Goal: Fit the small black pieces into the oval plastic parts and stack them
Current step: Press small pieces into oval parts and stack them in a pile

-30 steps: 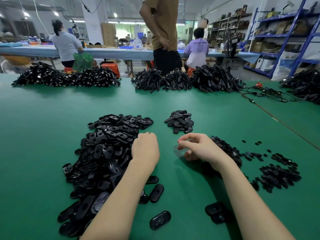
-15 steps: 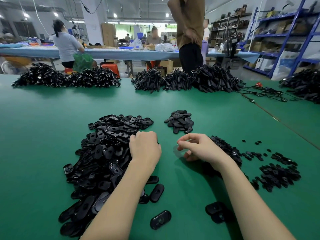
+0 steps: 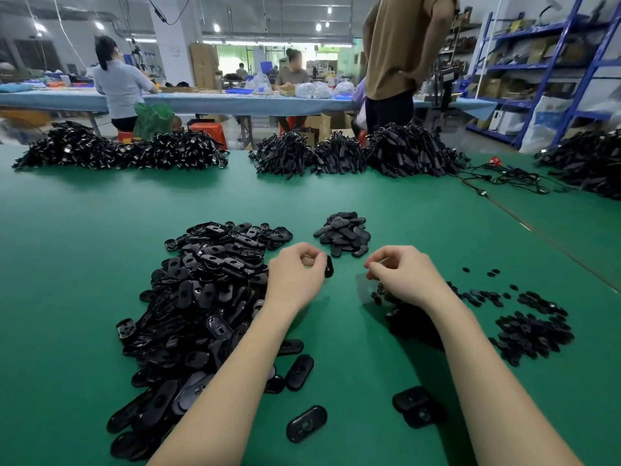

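- Head view: the left hand (image 3: 295,277) is raised just above the green table (image 3: 84,270), its fingers curled, and a black oval part (image 3: 328,266) is pinched on edge at its fingertips.
- The right hand (image 3: 403,275) is held beside it, a small gap apart, with fingers curled and thumb meeting forefinger; whether a small piece is pinched there cannot be told.
- A large loose heap of oval parts (image 3: 201,297) is spread on the table under and to the left of the left forearm.
- A small stack of oval parts (image 3: 344,233) lies just beyond the two hands.
- A scatter of small black pieces (image 3: 531,331) lies to the right of the right forearm, with a few stray ones farther out.
- Single oval parts are seen near the bottom edge: one (image 3: 306,423) between the forearms and a pair (image 3: 418,406) touching each other beside the right forearm.
- Piles of black cables (image 3: 353,156) are lined along the far edge of the table.
- No bin or tray is used on this table; everything lies loose on its surface.
- Beyond the table, a standing person (image 3: 400,62) and seated workers at a blue bench (image 3: 208,102) are seen, with blue shelves (image 3: 544,62) holding boxes on the right.
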A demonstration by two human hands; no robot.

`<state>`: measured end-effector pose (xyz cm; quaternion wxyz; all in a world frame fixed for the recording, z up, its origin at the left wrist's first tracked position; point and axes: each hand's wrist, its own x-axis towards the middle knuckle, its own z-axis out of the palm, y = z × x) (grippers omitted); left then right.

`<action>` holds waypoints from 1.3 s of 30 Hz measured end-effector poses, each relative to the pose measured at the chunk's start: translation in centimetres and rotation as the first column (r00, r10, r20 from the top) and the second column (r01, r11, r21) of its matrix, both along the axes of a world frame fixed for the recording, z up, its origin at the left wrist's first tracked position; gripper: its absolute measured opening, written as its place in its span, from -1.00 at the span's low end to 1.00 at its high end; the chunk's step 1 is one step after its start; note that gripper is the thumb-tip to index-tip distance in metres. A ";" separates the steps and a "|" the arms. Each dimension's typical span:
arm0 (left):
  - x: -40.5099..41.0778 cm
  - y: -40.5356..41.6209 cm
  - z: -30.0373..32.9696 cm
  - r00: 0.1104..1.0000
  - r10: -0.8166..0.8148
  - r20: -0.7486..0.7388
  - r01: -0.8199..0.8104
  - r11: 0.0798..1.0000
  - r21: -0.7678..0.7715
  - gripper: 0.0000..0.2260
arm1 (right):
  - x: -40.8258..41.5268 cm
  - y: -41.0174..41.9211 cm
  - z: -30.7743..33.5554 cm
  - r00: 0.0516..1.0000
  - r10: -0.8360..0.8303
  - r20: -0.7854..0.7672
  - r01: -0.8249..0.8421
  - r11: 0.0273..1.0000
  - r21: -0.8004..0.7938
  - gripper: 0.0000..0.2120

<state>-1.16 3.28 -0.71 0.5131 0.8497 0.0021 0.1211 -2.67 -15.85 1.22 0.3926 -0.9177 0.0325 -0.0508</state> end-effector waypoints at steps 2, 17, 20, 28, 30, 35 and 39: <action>-0.1 -0.3 -0.3 0.989 -0.085 -0.125 0.052 0.968 -0.247 -0.90 | 0.0 -0.6 0.1 0.999 -0.028 -0.020 0.025 0.990 -0.137 -0.90; -0.5 -0.9 0.0 0.932 -0.261 -0.253 0.018 0.728 -0.685 -0.87 | -0.8 1.6 1.1 0.978 -0.146 -0.148 0.055 0.870 -0.490 -0.92; -0.6 -0.7 0.0 0.937 -0.257 -0.237 0.011 0.700 -0.714 -0.88 | -1.0 1.9 1.2 0.977 -0.149 -0.151 0.057 0.871 -0.488 -0.89; -0.5 -0.4 0.0 0.945 -0.268 -0.189 0.033 0.651 -0.759 -0.84 | -0.5 0.9 0.7 0.989 -0.074 -0.124 0.100 0.970 0.223 -0.84; -0.5 -0.4 0.0 0.943 -0.274 -0.188 0.039 0.652 -0.757 -0.83 | -0.4 0.9 0.9 0.992 -0.007 -0.126 0.083 0.791 0.606 -0.86; -0.5 -0.5 0.1 0.937 -0.295 -0.188 0.050 0.646 -0.762 -0.85 | -0.4 0.8 0.8 0.983 0.138 -0.121 0.046 0.452 0.891 -0.82; -0.5 -0.6 0.2 0.928 -0.319 -0.191 0.038 0.593 -0.805 -0.89 | -0.3 0.9 0.3 0.977 0.166 -0.135 0.053 0.424 0.904 -0.83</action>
